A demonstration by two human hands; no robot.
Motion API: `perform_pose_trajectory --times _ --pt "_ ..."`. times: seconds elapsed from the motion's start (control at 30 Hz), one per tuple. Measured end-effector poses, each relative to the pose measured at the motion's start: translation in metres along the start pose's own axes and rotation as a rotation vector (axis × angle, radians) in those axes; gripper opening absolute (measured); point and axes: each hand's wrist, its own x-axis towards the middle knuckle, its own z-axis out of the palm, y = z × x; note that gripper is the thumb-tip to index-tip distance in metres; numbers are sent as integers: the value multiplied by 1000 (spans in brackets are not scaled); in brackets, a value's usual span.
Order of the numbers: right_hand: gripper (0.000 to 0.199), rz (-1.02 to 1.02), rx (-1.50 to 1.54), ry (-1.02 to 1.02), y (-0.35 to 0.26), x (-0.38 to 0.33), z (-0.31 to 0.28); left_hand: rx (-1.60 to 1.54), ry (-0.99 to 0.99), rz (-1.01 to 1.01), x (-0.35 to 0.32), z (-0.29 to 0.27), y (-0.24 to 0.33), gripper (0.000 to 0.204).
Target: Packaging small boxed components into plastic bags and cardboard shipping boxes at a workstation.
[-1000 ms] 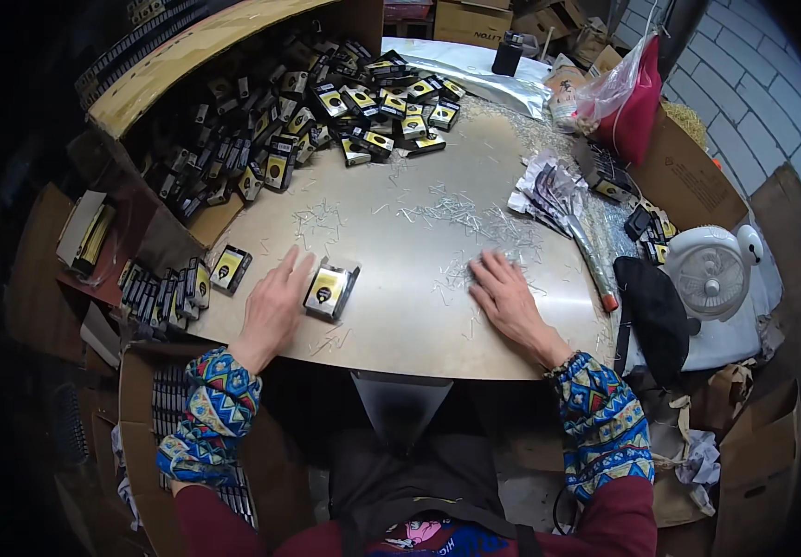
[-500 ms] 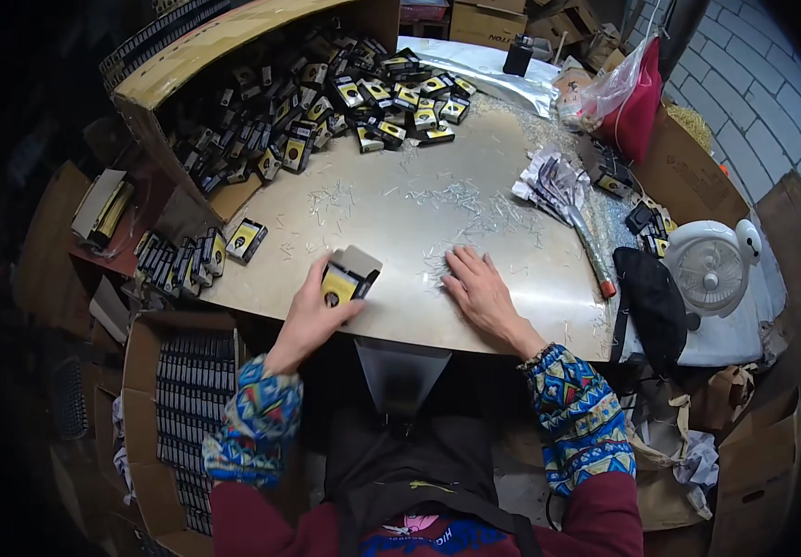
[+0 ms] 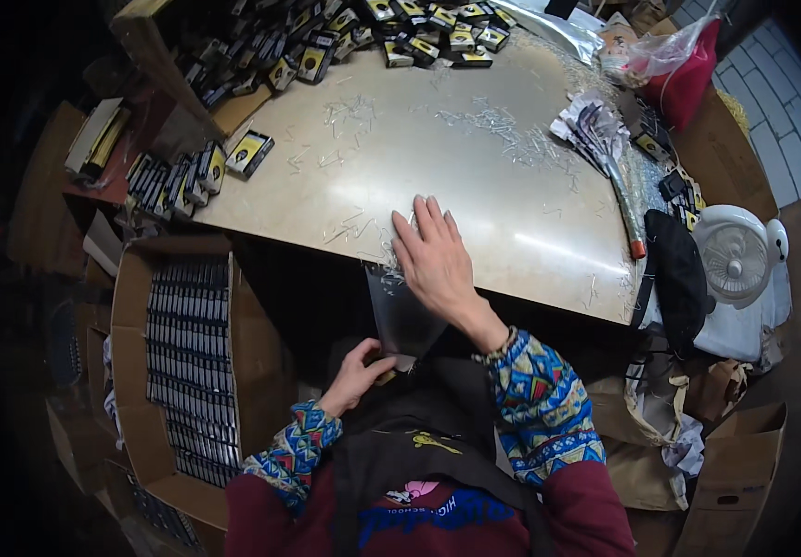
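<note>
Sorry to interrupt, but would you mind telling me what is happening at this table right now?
A person sits at a round table strewn with small clear scraps. The right hand lies flat on the near edge, over the top of a clear plastic sleeve that hangs below the rim. The left hand is down at the lap, pinching something small at the sleeve's lower end; what it is cannot be made out. A heap of small black-and-yellow boxes lies at the far side, and an open carton of packed ones stands to the left.

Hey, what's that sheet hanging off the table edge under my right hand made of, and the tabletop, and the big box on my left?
Sheet: seems thin clear plastic film; glossy, see-through, pinned by the right hand.
Tabletop: looks like smooth laminate or polished board; beige, soft glare. Cannot tell which.
Box: corrugated cardboard; matte brown, folded flaps.
</note>
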Motion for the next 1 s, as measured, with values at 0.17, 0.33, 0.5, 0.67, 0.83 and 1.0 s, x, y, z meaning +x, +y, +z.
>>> perform_pose_trajectory --times 0.17,0.33,0.5,0.67,0.83,1.0 --pt "47 54 -13 -96 -40 -39 -27 -232 -19 17 -12 21 8 24" --pt "37 9 288 -259 -39 -48 -75 -143 -19 127 -17 27 6 42" --pt "26 53 312 -345 -32 -60 -57 626 136 302 -11 27 -8 66" --pt "21 -159 225 -433 -44 -114 -8 646 227 520 -5 33 -20 55" --pt "21 -103 502 -405 -46 -119 -12 750 293 582 -6 31 -18 39" --pt "37 26 851 -606 -32 -107 -30 772 229 646 -22 3 -20 56"
